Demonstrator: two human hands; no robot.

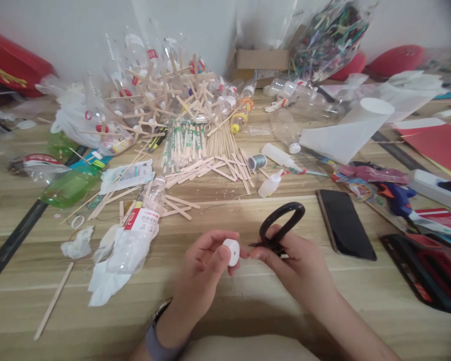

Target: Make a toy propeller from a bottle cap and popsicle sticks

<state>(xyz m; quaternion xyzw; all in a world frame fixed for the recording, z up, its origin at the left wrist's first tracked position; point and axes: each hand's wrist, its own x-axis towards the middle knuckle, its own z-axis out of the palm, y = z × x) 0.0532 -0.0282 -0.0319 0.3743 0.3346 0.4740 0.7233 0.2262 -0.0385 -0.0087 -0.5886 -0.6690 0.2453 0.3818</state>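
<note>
1. White bottle cap (pixel 232 249) sits in our left hand (pixel 201 268), pinched by thumb and fingers.
2. Our right hand (pixel 302 260) grips black-handled scissors (pixel 273 242) beside it.
3. We should steady it, fingers clear of the scissors.

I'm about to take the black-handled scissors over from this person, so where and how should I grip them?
Probably best by the raised black loop handle, coming from above on the far side. Its upper end stands clear of the right hand, which hides some of the lower part, while the pointed tip faces the left hand.
</note>
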